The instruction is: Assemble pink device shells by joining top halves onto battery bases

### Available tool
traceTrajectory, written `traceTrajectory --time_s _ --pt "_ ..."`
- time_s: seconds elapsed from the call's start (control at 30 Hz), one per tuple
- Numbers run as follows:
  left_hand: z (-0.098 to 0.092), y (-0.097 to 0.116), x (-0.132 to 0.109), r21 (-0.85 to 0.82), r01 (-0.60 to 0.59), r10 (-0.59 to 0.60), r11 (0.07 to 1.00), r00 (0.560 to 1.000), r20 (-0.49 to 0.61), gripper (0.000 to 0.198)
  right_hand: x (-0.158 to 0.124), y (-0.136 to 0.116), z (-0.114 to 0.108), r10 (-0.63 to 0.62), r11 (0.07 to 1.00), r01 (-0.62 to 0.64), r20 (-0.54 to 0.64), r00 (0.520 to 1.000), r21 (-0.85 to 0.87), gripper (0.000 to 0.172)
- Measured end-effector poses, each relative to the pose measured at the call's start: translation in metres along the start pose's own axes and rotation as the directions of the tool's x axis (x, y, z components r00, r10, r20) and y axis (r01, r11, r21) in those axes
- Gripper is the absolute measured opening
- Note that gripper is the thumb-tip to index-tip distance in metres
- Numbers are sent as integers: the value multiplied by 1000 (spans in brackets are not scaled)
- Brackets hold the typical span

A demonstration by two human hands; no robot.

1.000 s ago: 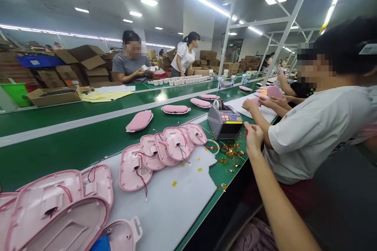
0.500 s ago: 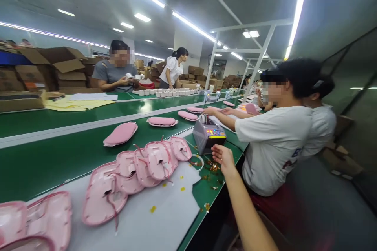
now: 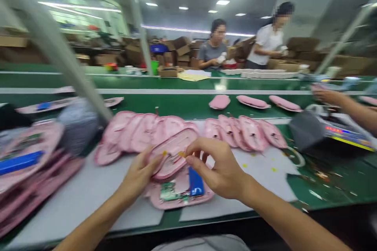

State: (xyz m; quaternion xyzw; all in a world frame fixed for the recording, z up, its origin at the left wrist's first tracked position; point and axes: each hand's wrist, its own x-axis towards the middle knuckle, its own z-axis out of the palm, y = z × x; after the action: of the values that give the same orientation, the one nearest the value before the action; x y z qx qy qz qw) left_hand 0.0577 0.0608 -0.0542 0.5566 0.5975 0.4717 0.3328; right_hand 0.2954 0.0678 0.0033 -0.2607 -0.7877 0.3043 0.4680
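Note:
My left hand (image 3: 141, 170) grips the left end of a pink plastic shell (image 3: 165, 168), tilted with its hollow inside facing me. My right hand (image 3: 220, 168) is closed in a pinch at the shell's right side, with a small piece of yellow tape (image 3: 182, 154) at the fingertips. Another yellow bit shows near my left thumb. Thin wires inside the shell are blurred. Just below it lies a second pink shell (image 3: 167, 205) with a green circuit board (image 3: 168, 192) and a blue battery (image 3: 196, 182).
Overlapping pink shells (image 3: 144, 131) lie behind my hands, with more shells (image 3: 250, 133) to the right. Stacked shells (image 3: 35, 192) stand at left beside a grey bag (image 3: 79, 125). A tape dispenser (image 3: 321, 133) sits at right, near a co-worker's arm (image 3: 350, 108). Two people work across the conveyor.
The view has swung left from the tape dispenser to the bench in front of me. My right hand has left the dispenser and is now at the pink shell; my left hand has come into view.

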Motion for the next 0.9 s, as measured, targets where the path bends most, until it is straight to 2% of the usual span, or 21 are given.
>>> traceTrajectory --time_s 0.03,0.07,0.13,0.2,0.27,0.33,0.37,0.43,0.5,0.53,0.63,0.7,0.8,0.9 --pt "-4 -4 -7 -71 41 -42 997 999 -12 56 5 3 15 -102 988 116 130 986 -100 9" --pt "-4 -6 -11 -158 69 -74 985 997 -29 55 9 8 28 -179 953 230 248 952 -195 10" --pt "3 -7 -13 -367 119 -131 923 991 -10 52 16 19 50 -223 839 392 419 880 -377 13" --pt "11 -4 -15 -524 167 -179 835 984 28 45 18 28 62 -220 731 469 480 849 -495 15" --pt "16 0 -18 -615 172 -183 770 982 46 36 15 33 65 -255 706 518 510 822 -483 18" --pt "17 0 -21 -654 128 -147 746 989 26 31 11 34 63 -255 765 486 495 831 -422 18" --pt "17 -1 -22 -664 99 -125 741 992 8 31 9 33 62 -213 814 419 464 860 -402 17" --pt "17 -4 -22 -661 44 -85 749 996 -31 34 7 32 60 -55 903 206 376 925 -376 12" --pt "17 -7 -23 -631 4 -55 776 997 -60 36 6 31 61 78 948 31 326 942 -317 12" --pt "17 -8 -23 -614 -9 -41 789 997 -67 36 5 30 62 106 961 -12 327 939 -278 13" --pt "17 -7 -27 -594 -28 -7 804 998 -57 34 2 25 69 114 970 -34 327 938 -241 15" --pt "17 -4 -31 -625 -15 -1 781 1000 -25 33 0 23 75 117 947 -3 335 935 -322 15" --pt "17 -1 -38 -673 20 -2 739 1000 27 32 -4 21 81 128 864 68 347 929 -500 13" --pt "18 -1 -41 -632 -2 12 775 1000 11 30 -6 22 85 97 797 103 295 951 -596 13"
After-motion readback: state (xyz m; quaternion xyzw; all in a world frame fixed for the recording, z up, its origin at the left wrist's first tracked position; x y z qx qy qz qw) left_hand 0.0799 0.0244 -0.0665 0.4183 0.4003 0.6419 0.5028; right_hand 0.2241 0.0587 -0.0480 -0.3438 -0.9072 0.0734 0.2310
